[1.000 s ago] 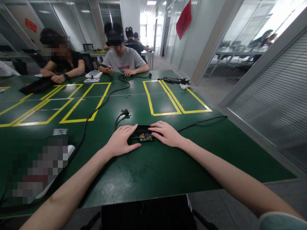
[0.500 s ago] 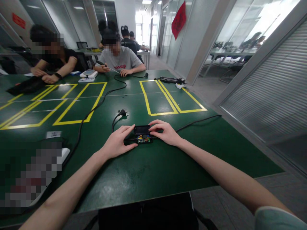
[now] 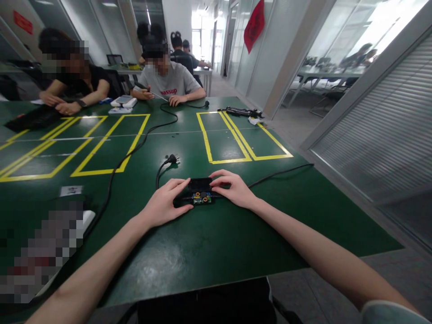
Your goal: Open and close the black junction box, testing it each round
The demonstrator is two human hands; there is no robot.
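Note:
In the head view, a small black plastic case lies opened on the green table. A green circuit board (image 3: 202, 198) with two copper-coloured ring coils shows in its lower half, and the black lid (image 3: 200, 184) is on the far side. My left hand (image 3: 164, 201) holds the case at its left end, fingertips by the lid's left edge and thumb at the near corner. From the right, my right hand (image 3: 235, 189) pinches the lid's right edge. A black cord (image 3: 280, 173) runs out to the right, and a cord with a plug (image 3: 173, 159) lies beyond my left hand.
A pixelated white-edged object (image 3: 50, 252) lies at the near left beside a long black cable (image 3: 113, 175). Yellow tape (image 3: 232, 160) marks rectangles on the table (image 3: 216, 243). A black folded device (image 3: 243, 112) rests at the far edge. Two people work across the table.
The view has shifted slightly. Both hands keep nearly the same hold on the case, and the lid stays open.

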